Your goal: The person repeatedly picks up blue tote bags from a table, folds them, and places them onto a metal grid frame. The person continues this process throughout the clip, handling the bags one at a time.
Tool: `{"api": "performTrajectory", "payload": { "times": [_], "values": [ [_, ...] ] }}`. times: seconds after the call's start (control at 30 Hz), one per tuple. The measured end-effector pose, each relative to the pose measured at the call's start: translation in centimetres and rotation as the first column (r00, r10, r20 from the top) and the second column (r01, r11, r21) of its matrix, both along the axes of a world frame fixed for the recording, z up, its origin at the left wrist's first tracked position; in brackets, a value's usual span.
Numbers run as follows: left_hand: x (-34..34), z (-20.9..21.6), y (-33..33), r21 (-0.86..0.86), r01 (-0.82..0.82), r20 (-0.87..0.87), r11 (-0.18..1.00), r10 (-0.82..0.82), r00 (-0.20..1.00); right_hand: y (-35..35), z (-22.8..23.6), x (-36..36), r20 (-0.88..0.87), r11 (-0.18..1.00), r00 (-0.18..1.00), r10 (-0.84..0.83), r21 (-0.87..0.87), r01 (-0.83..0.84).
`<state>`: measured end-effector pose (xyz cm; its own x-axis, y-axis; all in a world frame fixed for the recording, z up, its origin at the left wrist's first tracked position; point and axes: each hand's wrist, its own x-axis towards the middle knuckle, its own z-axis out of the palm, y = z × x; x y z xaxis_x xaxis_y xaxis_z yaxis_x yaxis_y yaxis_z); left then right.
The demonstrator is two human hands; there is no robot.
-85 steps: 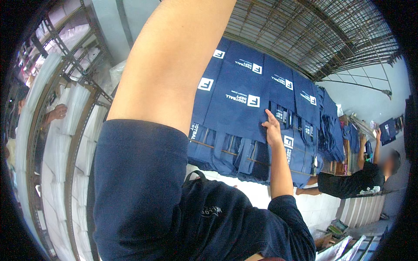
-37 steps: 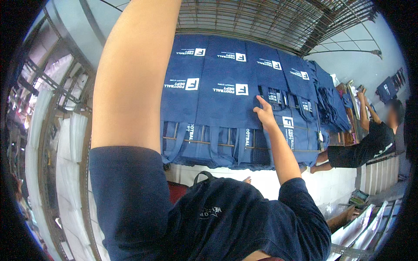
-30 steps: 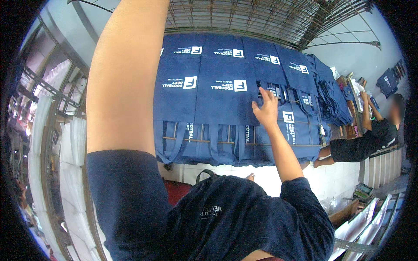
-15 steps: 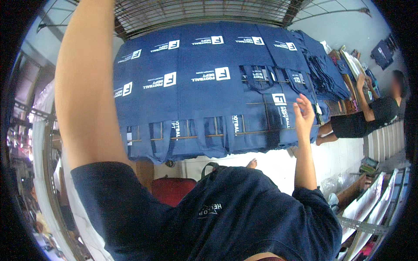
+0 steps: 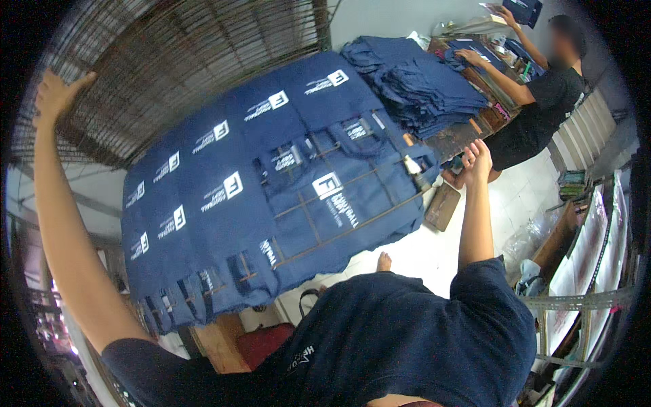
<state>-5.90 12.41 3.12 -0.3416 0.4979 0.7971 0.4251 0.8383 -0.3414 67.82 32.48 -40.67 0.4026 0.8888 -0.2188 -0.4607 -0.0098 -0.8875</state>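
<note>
Navy tote bags (image 5: 271,197), printed with white marks, lie overlapped in rows across a wire drying rack, right ahead of us and between our two raised arms. Our right hand (image 5: 477,159) sits at the right edge of the spread, fingers loosely curled and holding nothing, just beside the corner of the last bag. Our left hand (image 5: 57,91) is flung up and out, palm spread wide against the wire mesh frame (image 5: 176,74) above the bags, also holding nothing. We judge that we're between bags here, settling or checking the laid-out row rather than carrying anything. The next move likely calls for bringing that right hand down onto a bag's edge, or turning toward the folded stack of bags (image 5: 420,81) behind, where a co-worker (image 5: 542,102) in a dark shirt works at a cluttered table.

Against half a second ago, the right hand has slid off the bag it was touching and now hovers past the row's edge. The left hand, out of frame then, has come into view high at the left. Whether the bags shifted is hard to say; the head has swung, so the whole rack sits tilted now.
</note>
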Motion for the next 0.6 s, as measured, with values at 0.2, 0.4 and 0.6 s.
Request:
{"api": "performTrajectory", "payload": {
  "times": [0.2,0.4,0.6],
  "values": [
    [17.2,-2.1,9.3,0.071,0.059,-0.088,0.996,-0.052,0.995,13.2,-3.8,4.2,-0.279,0.989,0.955,0.098,-0.079,-0.125],
    [13.2,0.0,9.9,-0.092,0.161,-0.05,0.983,-0.166,0.985,24.5,-7.1,5.1,-0.303,0.979,0.953,-0.019,-0.2,-0.044],
    [16.1,0.9,9.2,-0.096,0.084,-0.042,0.992,-0.088,0.995,31.7,-8.8,3.4,0.403,0.877,0.912,-0.081,-0.406,0.257]
  ]
}}
